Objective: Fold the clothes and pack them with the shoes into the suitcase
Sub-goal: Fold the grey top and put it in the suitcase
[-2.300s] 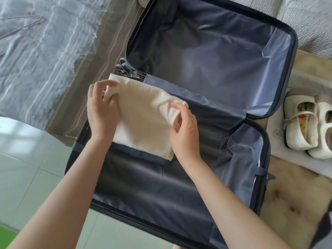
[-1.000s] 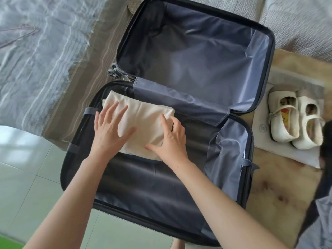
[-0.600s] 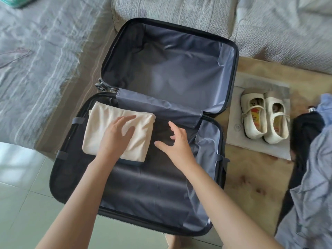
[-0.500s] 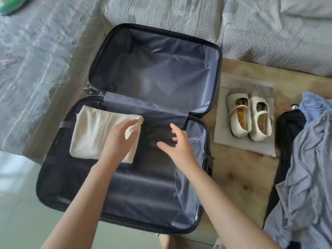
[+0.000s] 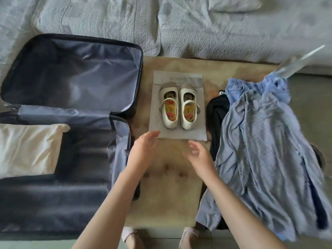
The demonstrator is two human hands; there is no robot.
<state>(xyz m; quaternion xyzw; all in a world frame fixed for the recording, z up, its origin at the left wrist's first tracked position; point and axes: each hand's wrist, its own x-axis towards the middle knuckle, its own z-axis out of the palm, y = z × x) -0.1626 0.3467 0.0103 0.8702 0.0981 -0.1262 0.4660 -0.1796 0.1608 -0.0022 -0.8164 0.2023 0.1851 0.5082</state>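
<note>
floor (image 5: 312, 108): rug (image 5: 167, 194), suitcase (image 5: 71, 78) | rug: grey sheet (image 5: 179, 135), blue garment (image 5: 260, 150)

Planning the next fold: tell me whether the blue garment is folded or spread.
Spread, not folded: the crumpled light-blue fabric garment lies loosely full-length beside the white strap shoes.

Glossy cream shoes (image 5: 177, 106) on matt grey paper (image 5: 158, 126); slick-lined suitcase (image 5: 80, 72); crinkled blue cloth (image 5: 260, 141).

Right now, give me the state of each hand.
Left hand: open, holding nothing.
Right hand: open, holding nothing.
</note>
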